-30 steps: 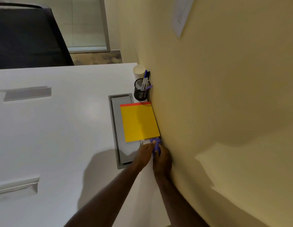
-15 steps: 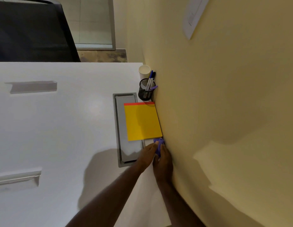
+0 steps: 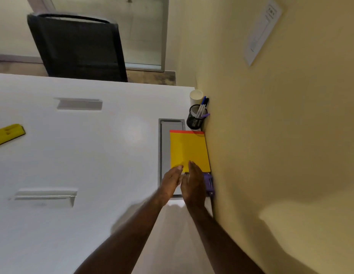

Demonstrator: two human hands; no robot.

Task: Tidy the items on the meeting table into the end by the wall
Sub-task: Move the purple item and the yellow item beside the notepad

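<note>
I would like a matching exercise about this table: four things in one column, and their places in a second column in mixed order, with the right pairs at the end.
Things:
1. white paper cup
2. black mesh pen holder
3. yellow notepad
4. purple stapler

Places:
A. lies partly over the grey cable hatch
B. against the wall, beside the right hand
C. at the far corner of the table
D. between the cup and the notepad, with pens in it

Pairs: 1-C, 2-D, 3-A, 4-B
</note>
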